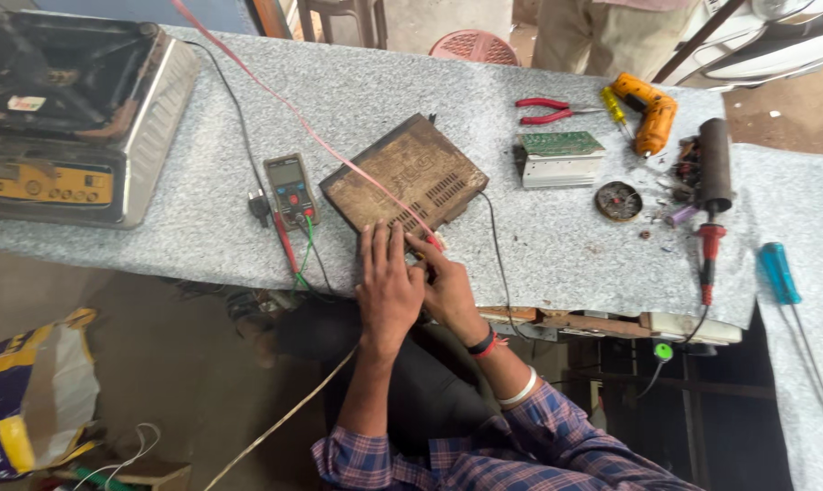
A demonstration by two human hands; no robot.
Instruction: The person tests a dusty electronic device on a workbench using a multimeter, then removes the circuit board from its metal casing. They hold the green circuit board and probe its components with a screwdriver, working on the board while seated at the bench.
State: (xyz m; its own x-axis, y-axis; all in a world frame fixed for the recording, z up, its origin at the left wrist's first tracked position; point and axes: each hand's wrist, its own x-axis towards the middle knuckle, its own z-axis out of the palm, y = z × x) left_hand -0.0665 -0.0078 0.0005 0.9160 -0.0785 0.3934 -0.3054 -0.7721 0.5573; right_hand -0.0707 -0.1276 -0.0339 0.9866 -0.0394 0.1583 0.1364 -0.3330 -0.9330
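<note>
Starting at the far left of the grey speckled workbench (557,245) there's an old metal weighing scale (70,118) with a yellow front panel, then a multimeter (291,188) lying flat with red and green leads trailing off the table edge toward the person. Just right of the meter sits the brown metal box (404,175), turned at an angle, rusty and dusty looking, with rows of vent slots on its top and a pink strap (293,109) running diagonally across it. The left hand (389,286) lies flat and open at the box's near corner, fingers stretched out onto the lid, not gripping anything. The right hand (445,284) is right next to it, touching it, fingers curled at the box's near edge around something small and red, can't tell exactly what. Further right: a green circuit board (558,156) on a metal chassis, red-handled pliers (548,110), an orange drill (650,111), a round metal part (619,201), and a blue-handled screwdriver (780,273).
</note>
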